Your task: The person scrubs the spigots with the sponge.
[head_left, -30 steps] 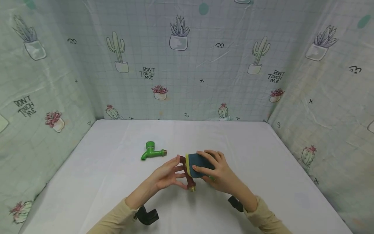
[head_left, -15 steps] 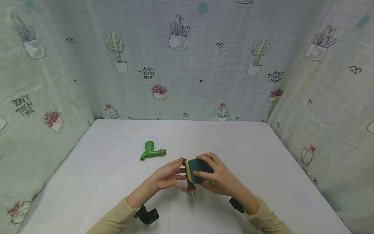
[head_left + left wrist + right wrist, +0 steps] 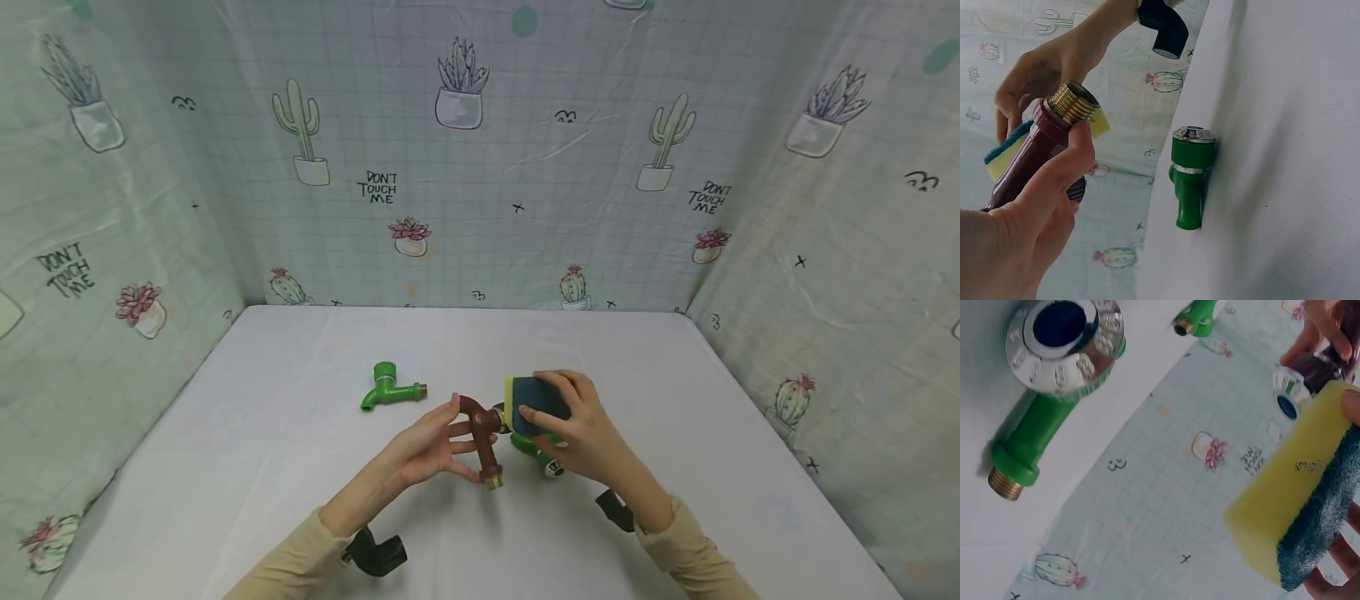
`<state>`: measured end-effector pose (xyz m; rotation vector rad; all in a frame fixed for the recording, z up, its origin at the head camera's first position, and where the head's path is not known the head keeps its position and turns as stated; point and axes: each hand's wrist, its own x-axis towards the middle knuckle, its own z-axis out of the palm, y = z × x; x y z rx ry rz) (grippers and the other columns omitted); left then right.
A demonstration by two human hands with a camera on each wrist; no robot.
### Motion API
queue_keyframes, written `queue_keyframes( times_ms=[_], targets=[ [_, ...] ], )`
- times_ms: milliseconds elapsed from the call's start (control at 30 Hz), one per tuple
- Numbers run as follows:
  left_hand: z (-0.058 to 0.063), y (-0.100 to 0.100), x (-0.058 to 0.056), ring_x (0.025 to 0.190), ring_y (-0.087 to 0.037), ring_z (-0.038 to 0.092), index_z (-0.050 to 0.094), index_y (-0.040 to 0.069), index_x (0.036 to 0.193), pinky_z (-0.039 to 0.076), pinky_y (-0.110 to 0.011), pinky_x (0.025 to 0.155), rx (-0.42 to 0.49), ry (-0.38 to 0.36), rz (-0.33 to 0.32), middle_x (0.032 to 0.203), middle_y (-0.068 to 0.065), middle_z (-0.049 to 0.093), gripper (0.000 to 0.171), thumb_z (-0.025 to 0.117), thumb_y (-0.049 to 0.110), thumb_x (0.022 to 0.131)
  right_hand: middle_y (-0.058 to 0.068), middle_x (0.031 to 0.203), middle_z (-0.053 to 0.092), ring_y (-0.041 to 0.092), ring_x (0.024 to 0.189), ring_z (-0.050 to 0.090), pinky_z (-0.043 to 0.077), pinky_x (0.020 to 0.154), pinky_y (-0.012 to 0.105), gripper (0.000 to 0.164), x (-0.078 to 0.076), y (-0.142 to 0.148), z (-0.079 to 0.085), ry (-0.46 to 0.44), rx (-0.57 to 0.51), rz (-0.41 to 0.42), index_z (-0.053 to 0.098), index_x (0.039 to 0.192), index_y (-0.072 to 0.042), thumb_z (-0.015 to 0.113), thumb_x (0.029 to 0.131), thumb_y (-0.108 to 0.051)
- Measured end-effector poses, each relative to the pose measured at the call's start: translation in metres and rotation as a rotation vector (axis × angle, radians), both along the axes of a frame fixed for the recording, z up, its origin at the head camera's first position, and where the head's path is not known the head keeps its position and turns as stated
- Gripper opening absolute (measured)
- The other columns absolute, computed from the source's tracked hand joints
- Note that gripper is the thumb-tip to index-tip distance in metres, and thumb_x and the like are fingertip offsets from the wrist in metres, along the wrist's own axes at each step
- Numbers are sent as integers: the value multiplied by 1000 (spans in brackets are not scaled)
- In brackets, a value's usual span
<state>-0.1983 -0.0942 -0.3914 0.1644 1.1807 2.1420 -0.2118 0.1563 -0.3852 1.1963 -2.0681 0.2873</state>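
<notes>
My left hand (image 3: 423, 450) holds a brownish-red tap (image 3: 482, 442) by its spout and its inlet end, above the middle of the table. Its brass threaded end (image 3: 1074, 103) shows near my fingertip in the left wrist view. My right hand (image 3: 588, 437) grips a sponge (image 3: 542, 400) with yellow foam and a dark blue scouring side. The foam (image 3: 1294, 469) faces the tap's chrome-rimmed knob (image 3: 1290, 394); whether they touch I cannot tell. A green tap (image 3: 527, 445) lies on the table below my right hand, partly hidden by it.
Another green tap (image 3: 390, 392) lies farther back on the left of the white table (image 3: 300, 350). A black tap (image 3: 381, 555) is by my left forearm. A second black piece (image 3: 615, 510) lies partly under my right forearm. Patterned cloth (image 3: 517, 167) stands around the table.
The sponge first slid down along the tap's body, then moved up and right to beside the knob. More of the tap and the green tap below now show. The left hand barely moved.
</notes>
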Motion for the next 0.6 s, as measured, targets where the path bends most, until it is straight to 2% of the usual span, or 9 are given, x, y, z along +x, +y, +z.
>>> queue_keyframes(
  times_ms=[133, 200, 267, 433, 600],
  targets=[
    [0, 2, -1, 108, -27, 53, 36, 15, 119, 40, -64, 83, -34, 13, 24, 122, -11, 49, 38, 35, 43, 93, 22, 120, 48, 36, 106, 40, 40, 82, 51, 53, 2, -6, -5, 43, -9, 65, 64, 106, -25, 83, 56, -22],
    [-2, 5, -1, 110, -29, 51, 33, 13, 123, 45, -59, 79, -70, 30, 49, 123, -11, 47, 40, 39, 39, 94, 22, 119, 49, 36, 105, 40, 37, 85, 50, 43, 3, -9, -8, 59, -16, 91, 64, 105, -25, 79, 64, -24],
    [-3, 7, -1, 114, -34, 47, 29, 10, 126, 49, -55, 76, -100, 49, 68, 122, -11, 46, 43, 42, 36, 94, 21, 120, 49, 35, 105, 41, 35, 87, 50, 38, 4, -11, -11, 69, -10, 99, 64, 105, -25, 75, 69, -26],
    [-7, 9, 0, 123, -48, 32, 26, 8, 129, 51, -51, 73, -94, 54, 76, 120, -10, 43, 49, 46, 33, 92, 20, 119, 50, 36, 104, 42, 35, 87, 52, 35, 6, -11, -11, 113, -11, 111, 64, 103, -26, 73, 69, -25],
    [-10, 10, -1, 115, -37, 47, 23, 7, 134, 51, -49, 76, -126, 65, 97, 127, -15, 41, 54, 43, 35, 92, 21, 117, 50, 37, 103, 42, 36, 84, 51, 27, 7, -7, -7, 123, -37, 107, 64, 103, -26, 66, 75, -26]
  ],
)
